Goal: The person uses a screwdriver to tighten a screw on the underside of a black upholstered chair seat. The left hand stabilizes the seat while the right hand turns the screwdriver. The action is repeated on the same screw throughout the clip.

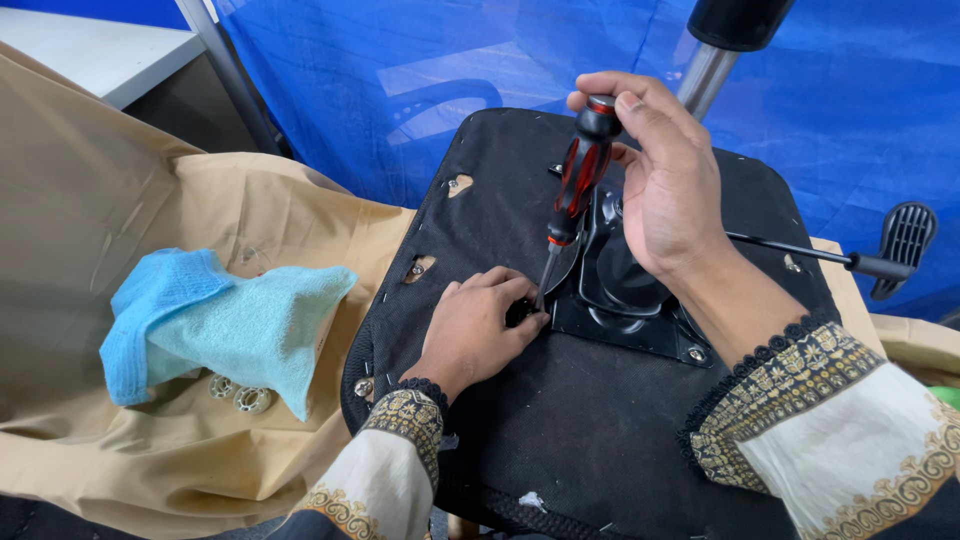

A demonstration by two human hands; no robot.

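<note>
A blue tarpaulin (480,90) hangs across the back of the scene, and a tan cloth (130,200) is spread over the surface in front of it. On that cloth lies an upturned chair seat (560,420), its black fabric underside facing up and filling the middle of the view. A black metal mounting plate (625,310) is fixed near the seat's centre, with the chrome gas column (705,75) rising from it toward the top of the frame and a thin lever with a black paddle handle (905,240) reaching out to the right. Left of the seat, a folded light-blue towel (215,325) rests on the cloth, with a few small round fittings (240,395) just below it. The right hand (670,185) is closed around the top of a screwdriver (578,180) with a red and black handle, held nearly upright, its long axis tilting slightly so the handle leans up and to the right while the shaft runs down and to the left. The tip meets the left front edge of the mounting plate, directly under the right hand. The left hand (480,325) lies on the seat fabric, fingers curled and pinching at the very spot where the tip lands; what they pinch is too small to make out. The left hand is therefore the nearer one to the working point, touching it, while the right hand sits above at the handle's end.
</note>
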